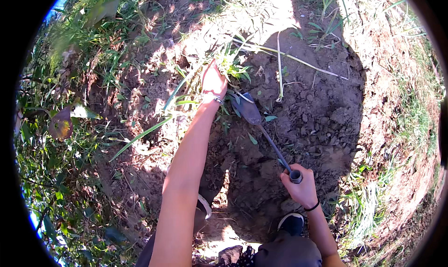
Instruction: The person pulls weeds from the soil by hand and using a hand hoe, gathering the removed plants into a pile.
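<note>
My left hand is closed around the stems of a leafy green plant near the middle of the view, in bright sun. In my right hand is the handle of a small metal digging tool, whose hollow round end shows above the fist. Its flat, spade-like blade points up and left and lies at the soil just below and right of the plant. Leaves and a pale stem partly cover the blade's tip.
Loose, clumpy dark soil lies in my shadow. Long pale stalks rest beyond the blade. Dense weeds border the left side; a heap of cut grass lies at lower right. My shoes are at the bottom.
</note>
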`<state>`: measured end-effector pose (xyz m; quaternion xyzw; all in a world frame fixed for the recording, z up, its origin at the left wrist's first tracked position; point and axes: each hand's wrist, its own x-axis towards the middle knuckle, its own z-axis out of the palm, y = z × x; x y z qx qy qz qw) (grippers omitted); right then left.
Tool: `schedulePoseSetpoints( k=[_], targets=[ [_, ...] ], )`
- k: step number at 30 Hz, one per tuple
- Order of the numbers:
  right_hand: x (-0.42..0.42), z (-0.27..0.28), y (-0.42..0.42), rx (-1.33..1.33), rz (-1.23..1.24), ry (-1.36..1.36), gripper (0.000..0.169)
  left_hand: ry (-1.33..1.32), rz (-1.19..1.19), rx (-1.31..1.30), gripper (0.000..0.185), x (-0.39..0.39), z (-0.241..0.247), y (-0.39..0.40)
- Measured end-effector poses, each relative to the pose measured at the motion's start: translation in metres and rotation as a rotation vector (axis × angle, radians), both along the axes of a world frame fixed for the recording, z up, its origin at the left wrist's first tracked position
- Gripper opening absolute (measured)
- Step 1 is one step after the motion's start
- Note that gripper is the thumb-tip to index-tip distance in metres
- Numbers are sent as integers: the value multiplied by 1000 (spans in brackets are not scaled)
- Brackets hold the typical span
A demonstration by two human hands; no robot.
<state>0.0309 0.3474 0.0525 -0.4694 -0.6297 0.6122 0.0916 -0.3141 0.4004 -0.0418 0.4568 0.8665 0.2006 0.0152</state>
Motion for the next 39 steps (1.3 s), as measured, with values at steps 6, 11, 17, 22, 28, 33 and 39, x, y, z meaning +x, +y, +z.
schedulePoseSetpoints(
  k=[6,11,17,22,28,33,39],
  targets=[
    [2,14,27,87,88,-27,14,-135,189,373,26,-32,80,4],
    [-29,25,53,125,199,13,17,-460,227,504,36,-106,107,-32],
    [-75,38,89,300,447,-83,16,-1,-229,-511,38,-92,103,-42],
    [-95,42,99,255,587,-117,18,62,-427,-927,32,-87,83,-26],
    [-115,47,99,322,655,-155,17,119,-310,-1228,29,-61,64,-11],
    [-126,58,84,283,689,-202,19,51,-330,-1200,39,-71,61,-25],
    [-92,-29,13,274,435,-28,22,-87,-250,-1086,39,-75,50,-18]
  ],
)
